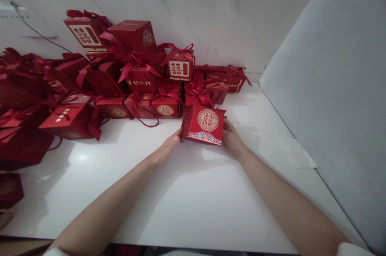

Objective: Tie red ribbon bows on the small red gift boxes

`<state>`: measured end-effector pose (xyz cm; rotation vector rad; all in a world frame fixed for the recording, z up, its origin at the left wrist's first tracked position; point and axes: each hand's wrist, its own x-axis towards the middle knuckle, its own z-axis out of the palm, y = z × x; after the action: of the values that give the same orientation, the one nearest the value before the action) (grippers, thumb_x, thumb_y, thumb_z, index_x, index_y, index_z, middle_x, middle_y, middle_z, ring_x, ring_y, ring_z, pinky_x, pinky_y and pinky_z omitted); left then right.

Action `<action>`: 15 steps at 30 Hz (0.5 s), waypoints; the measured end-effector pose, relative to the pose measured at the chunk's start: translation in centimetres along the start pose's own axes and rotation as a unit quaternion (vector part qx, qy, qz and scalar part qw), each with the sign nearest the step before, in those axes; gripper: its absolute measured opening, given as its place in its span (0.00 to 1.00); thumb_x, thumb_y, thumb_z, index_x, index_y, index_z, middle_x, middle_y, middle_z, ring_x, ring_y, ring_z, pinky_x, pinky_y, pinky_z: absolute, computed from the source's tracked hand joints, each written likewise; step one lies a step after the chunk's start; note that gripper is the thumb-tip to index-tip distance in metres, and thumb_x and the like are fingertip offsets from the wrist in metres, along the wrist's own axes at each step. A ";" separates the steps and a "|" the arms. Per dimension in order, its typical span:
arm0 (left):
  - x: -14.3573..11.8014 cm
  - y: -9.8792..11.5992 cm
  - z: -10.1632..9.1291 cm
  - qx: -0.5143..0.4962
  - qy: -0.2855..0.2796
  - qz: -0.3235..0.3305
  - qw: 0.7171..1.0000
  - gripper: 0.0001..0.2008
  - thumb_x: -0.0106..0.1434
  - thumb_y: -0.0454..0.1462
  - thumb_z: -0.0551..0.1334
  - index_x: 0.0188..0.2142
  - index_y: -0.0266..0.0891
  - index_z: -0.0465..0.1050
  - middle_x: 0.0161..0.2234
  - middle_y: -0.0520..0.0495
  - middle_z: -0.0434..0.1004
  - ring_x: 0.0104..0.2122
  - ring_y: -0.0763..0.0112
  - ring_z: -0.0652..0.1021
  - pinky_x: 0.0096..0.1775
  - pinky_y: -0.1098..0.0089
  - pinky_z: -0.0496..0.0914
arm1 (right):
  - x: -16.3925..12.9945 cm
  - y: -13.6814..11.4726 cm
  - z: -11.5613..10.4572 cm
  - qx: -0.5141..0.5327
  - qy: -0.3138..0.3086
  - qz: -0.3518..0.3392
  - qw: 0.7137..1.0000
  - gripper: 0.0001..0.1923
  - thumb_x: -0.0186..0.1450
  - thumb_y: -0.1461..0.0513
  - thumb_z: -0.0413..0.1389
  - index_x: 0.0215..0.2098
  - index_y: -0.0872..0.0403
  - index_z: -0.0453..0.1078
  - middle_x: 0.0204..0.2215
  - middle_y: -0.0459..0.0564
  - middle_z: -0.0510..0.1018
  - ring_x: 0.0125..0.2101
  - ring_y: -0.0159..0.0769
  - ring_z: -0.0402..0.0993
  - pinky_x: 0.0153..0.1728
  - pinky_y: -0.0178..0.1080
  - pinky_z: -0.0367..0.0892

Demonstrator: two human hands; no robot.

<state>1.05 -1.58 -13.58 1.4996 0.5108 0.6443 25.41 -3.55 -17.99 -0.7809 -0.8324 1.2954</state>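
Box [205,124] flat on table [187,191], emblem face up; left hand [169,147], right hand [231,139] fingers clamped on sides.

red gift box [205,125] | gold round emblem on top | tilted | on white counter, held both sides

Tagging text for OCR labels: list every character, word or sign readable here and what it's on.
"囍" in a gold circle, on the red box held between the left hand and right hand.
"囍" on the small box with a white panel.
"囍" on the top-left box, tilted.
Gold characters on the box with a pink ribbon: too blurred to read.
Round gold emblems on other boxes: unreadable.
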 end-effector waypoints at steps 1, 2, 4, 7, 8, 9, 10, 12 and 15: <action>0.0 0.3 0.2 0.017 -0.006 0.005 1.000 0.41 0.62 0.63 0.51 0.66 0.42 0.59 0.65 0.39 0.62 0.64 0.43 0.62 0.61 0.50 0.59 | 0.1 0.1 -0.1 -0.010 -0.007 -0.011 1.000 0.22 0.52 0.59 0.71 0.44 0.46 0.73 0.48 0.47 0.78 0.46 0.41 0.76 0.50 0.46 0.72; 0.1 0.5 0.3 0.045 -0.009 0.012 0.999 0.41 0.62 0.62 0.53 0.66 0.41 0.59 0.66 0.40 0.60 0.66 0.43 0.58 0.64 0.50 0.56 | 0.1 0.1 -0.2 -0.020 -0.017 -0.020 0.999 0.24 0.52 0.59 0.71 0.45 0.46 0.73 0.50 0.47 0.77 0.48 0.41 0.75 0.51 0.45 0.71; 0.1 0.7 0.5 0.086 -0.008 0.025 0.996 0.39 0.63 0.61 0.54 0.65 0.42 0.60 0.67 0.41 0.57 0.68 0.44 0.53 0.67 0.50 0.49 | 0.2 0.2 -0.3 -0.029 -0.038 -0.026 0.999 0.27 0.52 0.58 0.71 0.49 0.45 0.71 0.53 0.47 0.75 0.50 0.41 0.74 0.52 0.44 0.71; 0.0 0.3 0.4 0.062 -0.005 0.031 0.998 0.38 0.64 0.61 0.52 0.65 0.42 0.60 0.68 0.42 0.56 0.68 0.45 0.51 0.67 0.49 0.47 | 0.3 0.3 -0.3 -0.031 -0.047 -0.017 0.998 0.27 0.52 0.56 0.71 0.48 0.45 0.71 0.52 0.48 0.76 0.50 0.41 0.74 0.50 0.44 0.72; 0.0 0.0 0.3 0.040 -0.003 0.029 0.999 0.39 0.64 0.61 0.51 0.65 0.42 0.60 0.68 0.42 0.56 0.68 0.45 0.52 0.67 0.49 0.49 | 0.2 0.2 -0.2 -0.032 -0.042 -0.015 0.998 0.27 0.51 0.56 0.71 0.47 0.46 0.72 0.50 0.48 0.77 0.49 0.41 0.74 0.50 0.44 0.72; 0.0 -0.2 0.2 0.017 0.002 0.025 1.000 0.39 0.64 0.62 0.49 0.66 0.42 0.59 0.68 0.42 0.56 0.68 0.45 0.53 0.67 0.50 0.50 | 0.2 0.2 -0.1 -0.032 -0.034 -0.013 0.999 0.26 0.50 0.55 0.72 0.45 0.47 0.72 0.48 0.48 0.78 0.48 0.42 0.75 0.49 0.44 0.72; 0.0 -0.5 0.2 -0.003 0.011 0.018 1.000 0.38 0.65 0.61 0.49 0.66 0.43 0.58 0.67 0.42 0.57 0.68 0.46 0.54 0.66 0.50 0.53 | 0.1 0.2 0.0 -0.030 -0.024 -0.011 0.999 0.26 0.49 0.56 0.72 0.44 0.47 0.72 0.47 0.48 0.79 0.48 0.42 0.75 0.49 0.45 0.72; 0.0 -0.9 0.1 -0.022 0.041 -0.005 0.999 0.34 0.66 0.57 0.54 0.66 0.45 0.57 0.67 0.43 0.58 0.66 0.48 0.59 0.65 0.53 0.58 | 0.0 0.1 0.3 -0.026 -0.005 -0.011 1.000 0.24 0.50 0.57 0.72 0.42 0.47 0.72 0.46 0.47 0.79 0.47 0.42 0.76 0.50 0.45 0.72; 0.3 -1.0 0.2 -0.025 0.069 -0.008 0.997 0.33 0.64 0.47 0.63 0.65 0.44 0.59 0.65 0.41 0.62 0.63 0.50 0.66 0.61 0.56 0.64 | 0.0 0.0 0.5 -0.038 0.014 -0.014 0.999 0.20 0.52 0.57 0.70 0.42 0.47 0.72 0.44 0.45 0.80 0.44 0.39 0.77 0.49 0.43 0.71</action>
<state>1.50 -1.48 -14.55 1.4096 0.6084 0.7457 24.98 -3.52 -17.74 -0.8427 -0.8703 1.2318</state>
